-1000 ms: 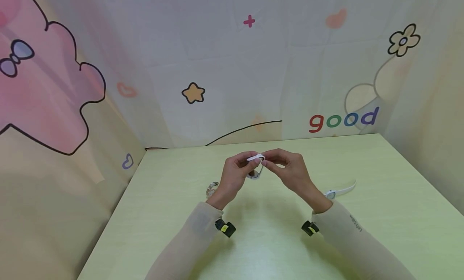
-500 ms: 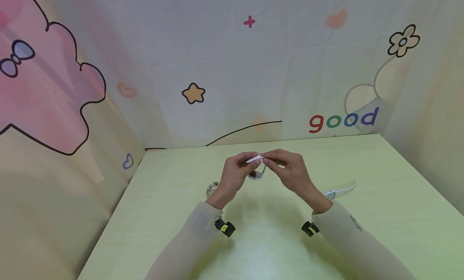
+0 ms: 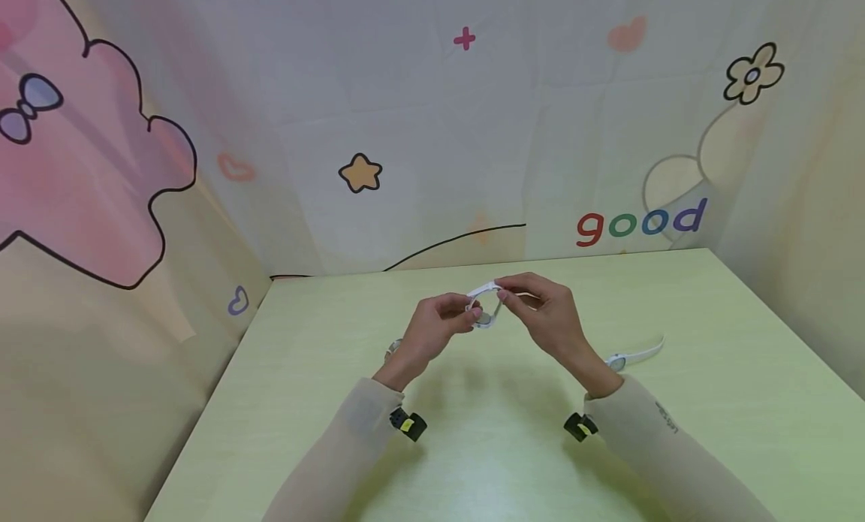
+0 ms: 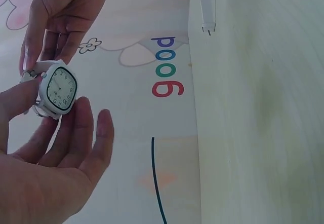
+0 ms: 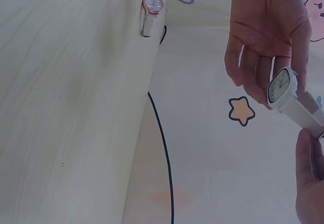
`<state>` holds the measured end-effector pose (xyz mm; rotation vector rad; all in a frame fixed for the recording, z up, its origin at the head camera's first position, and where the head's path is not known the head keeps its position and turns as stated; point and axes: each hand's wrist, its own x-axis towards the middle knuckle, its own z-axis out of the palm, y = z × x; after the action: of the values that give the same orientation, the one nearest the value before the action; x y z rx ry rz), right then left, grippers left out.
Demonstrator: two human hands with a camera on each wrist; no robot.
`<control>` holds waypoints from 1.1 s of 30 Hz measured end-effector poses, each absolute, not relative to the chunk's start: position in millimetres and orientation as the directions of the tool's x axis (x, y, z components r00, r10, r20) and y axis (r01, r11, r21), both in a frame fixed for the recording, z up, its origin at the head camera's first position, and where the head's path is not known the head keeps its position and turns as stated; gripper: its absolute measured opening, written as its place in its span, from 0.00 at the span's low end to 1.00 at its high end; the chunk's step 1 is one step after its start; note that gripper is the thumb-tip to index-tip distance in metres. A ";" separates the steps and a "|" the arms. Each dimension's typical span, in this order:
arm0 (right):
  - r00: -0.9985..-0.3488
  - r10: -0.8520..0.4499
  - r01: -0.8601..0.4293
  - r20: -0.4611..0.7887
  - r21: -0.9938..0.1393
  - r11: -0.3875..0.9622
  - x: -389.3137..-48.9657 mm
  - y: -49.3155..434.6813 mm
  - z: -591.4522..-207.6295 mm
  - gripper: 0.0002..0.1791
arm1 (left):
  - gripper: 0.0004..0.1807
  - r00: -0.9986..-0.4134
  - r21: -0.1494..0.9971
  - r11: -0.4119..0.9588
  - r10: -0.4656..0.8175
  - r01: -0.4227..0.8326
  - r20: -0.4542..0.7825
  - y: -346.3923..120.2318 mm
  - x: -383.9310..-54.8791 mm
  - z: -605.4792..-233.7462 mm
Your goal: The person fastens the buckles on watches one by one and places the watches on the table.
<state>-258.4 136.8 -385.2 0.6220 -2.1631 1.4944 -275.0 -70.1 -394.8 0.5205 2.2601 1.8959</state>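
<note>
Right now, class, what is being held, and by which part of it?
A white watch: the left hand holds it at the case, while the right hand pinches its strap.

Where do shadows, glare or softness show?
Head view: soft shadows on the table, pale sheen near its front middle; left wrist view: faint table shadows, held watch sharp enough to show numerals; right wrist view: soft shadows, watch dial harder to read.

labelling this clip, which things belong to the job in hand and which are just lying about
Job in hand:
white watch with a rounded-square face
left hand and right hand, both holding it

Lying about, on the pale table:
white-strapped watch with a round rose-gold rim
white watch with outstretched strap
</note>
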 end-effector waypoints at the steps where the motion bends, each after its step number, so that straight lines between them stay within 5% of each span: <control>1: -0.807 -0.114 -0.583 0.580 -0.750 0.314 -258.4 137.0 -385.4 0.12 | 0.17 -0.930 0.974 0.145 0.351 0.172 0.112 -70.4 -275.2 -395.0; 10: -0.832 -0.149 -0.548 0.535 -0.750 0.370 -258.5 137.3 -383.5 0.12 | 0.17 -0.950 0.946 0.243 0.279 0.214 0.143 -72.7 -274.7 -394.1; 33: -0.781 -0.240 -0.617 0.576 -0.654 0.437 -260.4 133.4 -383.2 0.10 | 0.15 -0.926 0.961 0.123 0.322 0.249 0.199 -76.7 -275.0 -392.8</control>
<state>-260.4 133.4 -383.2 0.7261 -2.2950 1.2892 -275.0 -76.7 -392.8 0.5884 2.3105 1.9566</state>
